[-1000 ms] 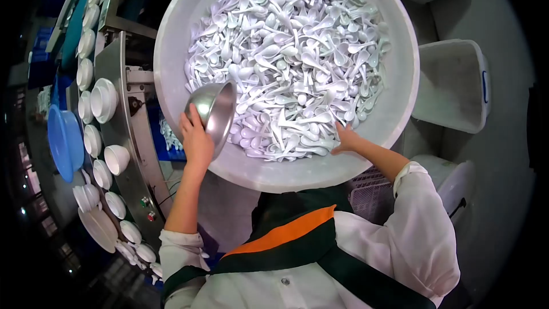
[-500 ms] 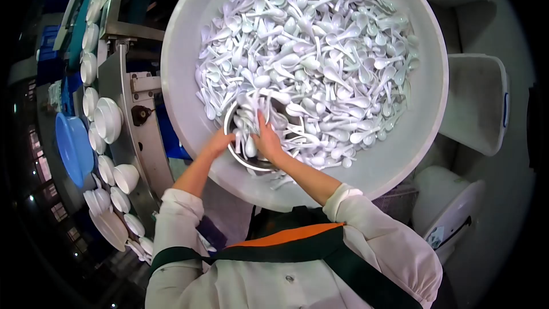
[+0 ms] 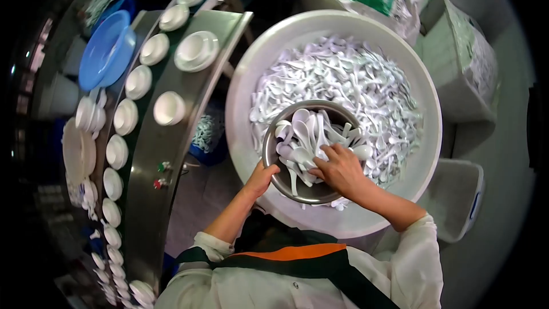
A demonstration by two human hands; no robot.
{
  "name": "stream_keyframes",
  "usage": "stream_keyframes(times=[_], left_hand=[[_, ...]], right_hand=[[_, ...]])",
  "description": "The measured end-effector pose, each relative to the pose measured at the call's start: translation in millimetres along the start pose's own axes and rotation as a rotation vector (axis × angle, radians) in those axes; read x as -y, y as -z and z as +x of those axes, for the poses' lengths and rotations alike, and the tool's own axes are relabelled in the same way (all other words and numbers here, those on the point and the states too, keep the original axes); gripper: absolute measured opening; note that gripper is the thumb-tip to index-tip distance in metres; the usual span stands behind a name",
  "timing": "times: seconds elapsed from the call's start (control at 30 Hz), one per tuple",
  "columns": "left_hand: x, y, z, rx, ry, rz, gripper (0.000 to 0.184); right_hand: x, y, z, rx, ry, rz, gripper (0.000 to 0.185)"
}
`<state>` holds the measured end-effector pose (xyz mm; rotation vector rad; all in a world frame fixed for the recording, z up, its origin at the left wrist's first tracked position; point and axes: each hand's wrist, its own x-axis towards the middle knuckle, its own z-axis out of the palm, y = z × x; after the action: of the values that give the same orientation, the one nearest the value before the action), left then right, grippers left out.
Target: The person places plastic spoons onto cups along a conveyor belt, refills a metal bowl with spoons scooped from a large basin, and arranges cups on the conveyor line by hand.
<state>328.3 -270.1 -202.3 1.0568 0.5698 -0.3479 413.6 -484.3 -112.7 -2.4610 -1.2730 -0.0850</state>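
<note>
A round steel bowl (image 3: 279,178) holds a heap of white soup spoons (image 3: 309,134) and is above the spoons in a large white tub (image 3: 243,131). My left hand (image 3: 260,180) is closed on the bowl's near left rim, with the thumb over the edge. My right hand (image 3: 341,173) reaches in from the right, its fingers bent around spoons at the near side of the bowl. Just which spoons it pinches is partly hidden by the fingers. Many more white spoons (image 3: 383,97) fill the tub behind the bowl.
On the left runs a conveyor (image 3: 134,137) with a row of white bowls (image 3: 126,117) and a steel ledge (image 3: 163,154). A blue basin (image 3: 107,51) stands beyond it. Sacks (image 3: 394,0) lie behind the tub; a clear plastic bin (image 3: 452,200) is at right.
The steel bowl has come up from among the tub's spoons, now filled with spoons. My left hand has taken its rim, and my right hand has moved onto the spoons inside. The view has swung left.
</note>
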Motion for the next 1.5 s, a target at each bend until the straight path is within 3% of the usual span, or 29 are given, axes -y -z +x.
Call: stream_keyframes(times=[0.1, 0.17, 0.2, 0.27, 0.3, 0.37, 0.4, 0.47, 0.53, 0.6, 0.67, 0.73, 0.8, 0.87, 0.93, 0.97, 1.0, 1.03, 1.07, 1.1, 1.13, 1.2, 1.3, 1.37, 1.5], left_hand=[[-48, 19, -68, -0.037, -0.091, -0.090, 0.040], [-68, 45, -126, 0.001, -0.237, -0.156, 0.039], [-69, 69, -157, -0.028, -0.246, -0.103, 0.040], [-69, 116, -224, -0.087, -0.359, -0.050, 0.046], [-68, 128, -261, -0.221, -0.396, -0.083, 0.046], [-74, 152, -338, -0.373, -0.421, -0.155, 0.046], [-71, 166, -367, -0.427, -0.399, -0.158, 0.047], [-52, 194, -411, -0.618, -0.330, -0.222, 0.043], [-21, 217, -440, -0.795, -0.314, -0.312, 0.040], [16, 241, -468, -0.830, -0.348, -0.397, 0.041], [31, 254, -482, -0.909, -0.256, -0.445, 0.042], [46, 260, -493, -0.930, -0.324, -0.405, 0.044], [39, 258, -506, -0.913, -0.351, -0.270, 0.048], [36, 254, -506, -0.890, -0.378, -0.139, 0.053], [33, 255, -504, -1.414, -0.460, 0.383, 0.056], [21, 254, -507, -1.417, -0.456, 0.374, 0.056], [-2, 252, -512, -1.553, -0.468, 0.620, 0.055], [-19, 254, -512, -1.680, -0.471, 0.876, 0.055], [-29, 260, -508, -1.689, -0.465, 0.870, 0.055], [-37, 267, -505, -1.580, -0.371, 1.019, 0.047], [-43, 272, -502, -1.461, -0.274, 1.164, 0.039], [-46, 283, -497, -1.485, -0.193, 1.190, 0.030], [-51, 288, -504, -1.360, -0.074, 1.258, 0.022], [-61, 284, -515, -1.188, -0.112, 1.251, 0.018], [-70, 282, -512, -1.040, -0.054, 1.280, 0.020]], right_hand=[[51, 55, 46, 0.073, 0.116, 0.252, 0.018], [102, 91, 81, 0.258, -0.031, 0.721, 0.014], [129, 99, 97, 0.326, -0.144, 0.790, 0.023], [189, 99, 131, 0.189, -0.167, 1.019, 0.041], [211, 91, 149, 0.097, -0.116, 1.195, 0.037], [260, 78, 199, 0.090, 0.057, 1.158, 0.021], [287, 60, 225, 0.071, 0.161, 1.147, 0.017], [366, 17, 268, 0.195, 0.241, 1.300, 0.017], [440, -44, 307, 0.363, 0.455, 1.290, 0.023], [523, -116, 325, 0.379, 0.557, 1.226, 0.020], [588, -184, 341, 0.333, 0.680, 1.190, 0.014], [636, -219, 338, 0.408, 0.715, 0.993, 0.016], [657, -248, 332, 0.392, 0.924, 0.775, 0.022], [657, -259, 330, 0.405, 0.979, 0.727, 0.024], [659, -240, 327, 0.398, 1.030, 0.685, 0.025], [655, -220, 324, 0.256, 1.105, 0.767, 0.025], [651, -197, 320, 0.110, 1.176, 0.847, 0.026], [644, -176, 315, 0.119, 1.183, 0.849, 0.026], [635, -156, 308, 0.336, 1.279, 0.721, 0.026], [626, -141, 298, 0.548, 1.362, 0.583, 0.027], [616, -133, 284, 0.529, 1.430, 0.419, 0.025], [601, -143, 260, 0.345, 1.563, 0.388, 0.021], [598, -158, 248, 0.245, 1.433, 0.571, 0.019], [600, -159, 245, 0.264, 1.421, 0.551, 0.018], [613, -160, 233, 0.206, 1.447, 0.473, 0.015]])
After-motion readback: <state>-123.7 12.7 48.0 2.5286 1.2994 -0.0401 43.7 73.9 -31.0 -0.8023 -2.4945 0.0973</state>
